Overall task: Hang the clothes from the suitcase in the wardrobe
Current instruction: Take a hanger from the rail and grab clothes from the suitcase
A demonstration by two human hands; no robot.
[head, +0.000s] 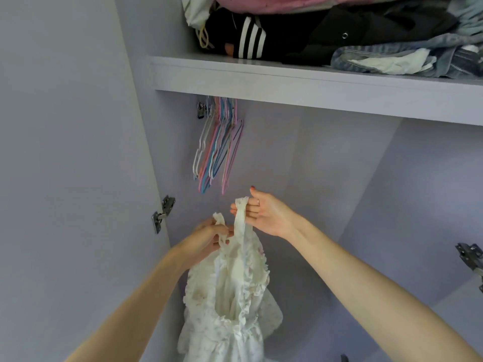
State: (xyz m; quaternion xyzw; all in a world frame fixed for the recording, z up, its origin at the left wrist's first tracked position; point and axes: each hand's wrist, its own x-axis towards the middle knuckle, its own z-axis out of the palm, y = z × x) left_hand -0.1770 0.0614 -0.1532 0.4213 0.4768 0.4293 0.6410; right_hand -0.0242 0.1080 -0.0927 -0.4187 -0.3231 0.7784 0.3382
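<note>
A white ruffled dress [230,296] hangs from both my hands inside the open lilac wardrobe [326,178]. My left hand [209,237] pinches one ruffled strap of the dress. My right hand [264,212] is palm-up with fingers mostly straight, and the other strap is looped over its fingertips. A bunch of several thin hangers [218,145], white, pink and blue, hangs at the rail's left end, above and to the left of my hands. The suitcase is out of view.
The shelf [287,77] above the rail carries folded clothes: black with white stripes [251,39], pink, and denim [407,57]. The left door [65,165] stands open with a metal hinge [162,214]. Another hinge [471,256] sits at the right edge.
</note>
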